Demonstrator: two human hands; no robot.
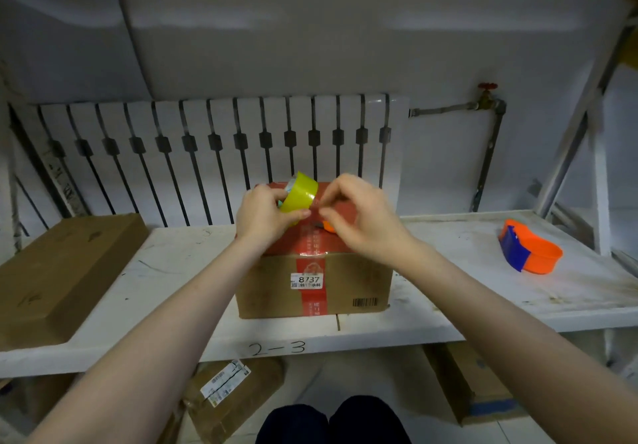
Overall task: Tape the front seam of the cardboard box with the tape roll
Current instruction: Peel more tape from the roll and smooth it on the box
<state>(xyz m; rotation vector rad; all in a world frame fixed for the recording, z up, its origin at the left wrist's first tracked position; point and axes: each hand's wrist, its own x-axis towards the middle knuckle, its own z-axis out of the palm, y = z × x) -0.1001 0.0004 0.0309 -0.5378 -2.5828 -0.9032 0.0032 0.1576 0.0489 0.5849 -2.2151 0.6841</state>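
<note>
A brown cardboard box point(331, 284) with a red top and a red strip down its front stands in the middle of the white shelf; a white label reads 8737. Above the box top, my left hand point(262, 215) grips a yellow-green tape roll point(299, 192). My right hand point(362, 217) is beside the roll, thumb and fingers pinched at the roll's loose clear tape end. A small orange object point(328, 226) lies on the box top, partly hidden under my right hand.
A flat brown box point(58, 271) lies at the shelf's left. An orange and blue tape dispenser point(528, 252) sits at the right. A white radiator point(214, 153) lines the back wall. Parcels point(228, 395) lie on the floor under the shelf edge point(276, 347).
</note>
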